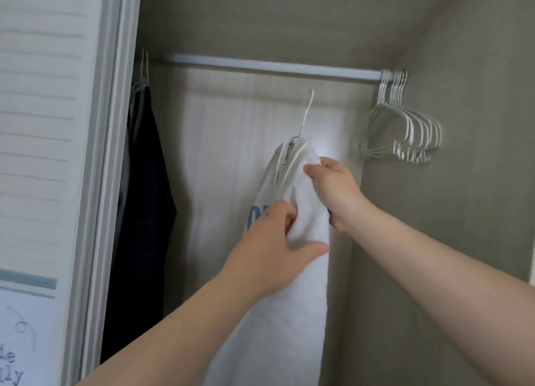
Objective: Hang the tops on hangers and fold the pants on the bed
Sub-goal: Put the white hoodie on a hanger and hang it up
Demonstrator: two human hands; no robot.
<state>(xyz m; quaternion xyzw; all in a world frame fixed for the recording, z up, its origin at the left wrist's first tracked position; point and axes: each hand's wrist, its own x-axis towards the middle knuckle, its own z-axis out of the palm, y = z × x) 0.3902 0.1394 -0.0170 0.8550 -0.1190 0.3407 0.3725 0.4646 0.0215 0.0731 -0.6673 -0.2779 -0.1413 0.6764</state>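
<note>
A white top (301, 284) with blue lettering hangs on a white hanger (307, 110), held up inside the closet below the rod (260, 65). The hanger's hook is free of the rod, a little beneath it. My right hand (333, 183) grips the top's shoulder near the collar, fingers curled over the fabric. My left hand (278, 235) pinches the cloth lower down, thumb across the front. The top's bottom runs out of view.
Several empty white hangers (405, 131) cluster at the rod's right end by the beige wall. Dark garments (142, 212) hang at the far left, beside the white louvred door (43, 125). The rod's middle stretch is bare.
</note>
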